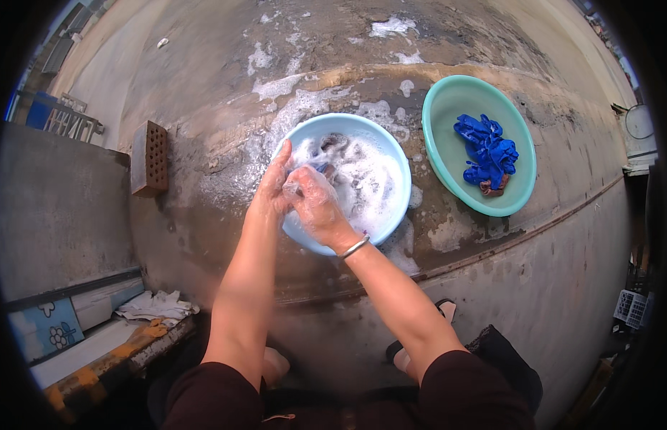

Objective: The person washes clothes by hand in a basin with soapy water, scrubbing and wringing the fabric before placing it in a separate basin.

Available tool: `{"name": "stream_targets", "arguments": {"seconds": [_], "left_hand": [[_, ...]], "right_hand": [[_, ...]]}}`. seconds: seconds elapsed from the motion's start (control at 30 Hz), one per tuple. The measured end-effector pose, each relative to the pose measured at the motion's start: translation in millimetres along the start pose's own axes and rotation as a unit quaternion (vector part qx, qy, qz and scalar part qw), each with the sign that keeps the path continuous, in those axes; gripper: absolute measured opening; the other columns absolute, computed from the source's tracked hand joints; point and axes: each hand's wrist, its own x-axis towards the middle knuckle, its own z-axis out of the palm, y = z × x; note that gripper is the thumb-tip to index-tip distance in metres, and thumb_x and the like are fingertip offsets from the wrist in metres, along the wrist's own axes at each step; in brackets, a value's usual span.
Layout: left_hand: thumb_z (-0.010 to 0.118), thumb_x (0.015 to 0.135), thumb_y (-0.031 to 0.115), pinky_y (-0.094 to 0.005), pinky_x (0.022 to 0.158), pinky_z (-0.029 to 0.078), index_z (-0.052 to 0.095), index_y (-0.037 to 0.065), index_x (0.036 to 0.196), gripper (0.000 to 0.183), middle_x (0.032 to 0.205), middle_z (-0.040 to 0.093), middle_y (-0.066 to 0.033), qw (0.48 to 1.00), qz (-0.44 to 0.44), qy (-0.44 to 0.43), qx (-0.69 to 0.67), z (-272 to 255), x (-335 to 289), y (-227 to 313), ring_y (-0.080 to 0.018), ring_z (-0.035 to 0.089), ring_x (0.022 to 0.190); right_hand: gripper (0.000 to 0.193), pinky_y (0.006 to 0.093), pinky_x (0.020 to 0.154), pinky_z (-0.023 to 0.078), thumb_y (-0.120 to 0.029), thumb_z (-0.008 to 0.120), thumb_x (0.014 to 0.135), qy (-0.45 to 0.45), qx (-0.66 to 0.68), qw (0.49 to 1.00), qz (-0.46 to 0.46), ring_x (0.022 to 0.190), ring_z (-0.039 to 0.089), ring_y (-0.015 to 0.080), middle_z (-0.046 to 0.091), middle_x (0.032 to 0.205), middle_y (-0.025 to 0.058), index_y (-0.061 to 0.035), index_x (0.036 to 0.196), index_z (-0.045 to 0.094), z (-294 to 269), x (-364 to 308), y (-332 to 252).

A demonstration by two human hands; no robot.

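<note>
Your left hand (276,179), its grip unclear, meets your curled, sudsy right hand (313,204); whether they clamp the dark wet cloth (323,169) I cannot tell. It lies just beyond, amid foam in the round pale-blue plastic basin (348,124). Rub low, turning fresh patches up, and keep splashes off the mint-green plastic basin (448,107) holding bright-blue crumpled fabric (487,150)

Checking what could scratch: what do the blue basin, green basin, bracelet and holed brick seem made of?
Blue basin: probably plastic, smooth, with even pale colour and a rounded rim. Green basin: likely plastic too, evenly coloured, slightly glossy. Bracelet: looks like polished metal, from its silvery shine. Brick: seemingly fired clay, matt, judging by its reddish-brown face.
</note>
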Motion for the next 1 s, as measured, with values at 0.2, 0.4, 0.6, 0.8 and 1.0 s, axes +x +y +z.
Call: {"name": "stream_targets", "arguments": {"seconds": [0.2,0.4,0.6,0.8,1.0], "left_hand": [[0.053,0.097,0.028,-0.0374,0.079,0.055,0.056,0.004,0.118,0.031,0.102,0.064,-0.012,0.983,0.158,-0.095,0.025,-35.5,-2.3,-31.8,-0.023,0.064,0.088],[0.055,0.095,0.042,-0.0385,0.07,0.054,0.057,0.003,0.105,0.04,0.096,0.062,-0.0104,0.986,0.104,0.13,-0.015,22.2,-10.3,-56.7,-0.0225,0.063,0.082],[0.052,0.096,0.037,-0.0345,0.067,0.048,0.06,0.005,0.1,0.033,0.088,0.062,-0.0093,0.943,0.191,0.255,0.101,18.8,-2.0,-70.4,-0.0199,0.059,0.076],[0.048,0.096,0.028,-0.0361,0.06,0.047,0.056,0.007,0.08,0.028,0.073,0.059,-0.0062,0.97,0.185,0.161,-0.003,-7.5,-0.5,-41.8,-0.0195,0.058,0.066],[0.055,0.095,0.044,-0.0364,0.077,0.049,0.055,0.0,0.107,0.045,0.1,0.059,-0.0101,0.969,0.159,0.159,0.105,31.0,-5.5,-62.0,-0.0172,0.058,0.088]], "right_hand": [[0.017,0.0363,0.069,0.046,-0.016,0.059,0.094,0.133,0.078,0.984,0.092,0.07,0.057,0.0233,0.06,0.079,0.0147,-0.0004,0.089,0.056,26.2,13.9,-20.8],[0.034,0.0383,0.07,0.047,-0.032,0.057,0.094,0.182,0.115,0.933,0.287,0.077,0.06,0.0247,0.062,0.08,0.0161,0.001,0.092,0.061,3.6,11.4,44.1],[0.034,0.0324,0.064,0.045,-0.03,0.052,0.097,0.153,0.233,0.896,0.346,0.069,0.053,0.0163,0.056,0.072,0.0062,0.0,0.082,0.06,6.9,-2.6,53.8],[0.042,0.0495,0.067,0.043,-0.028,0.045,0.098,0.184,-0.01,0.969,0.165,0.073,0.058,0.0447,0.061,0.073,0.0259,0.0031,0.076,0.062,29.7,-8.3,10.2],[0.051,0.046,0.066,0.045,-0.037,0.044,0.098,0.226,-0.019,0.92,0.318,0.067,0.058,0.0406,0.06,0.069,0.0245,0.004,0.073,0.06,-24.2,26.1,98.7]]}}
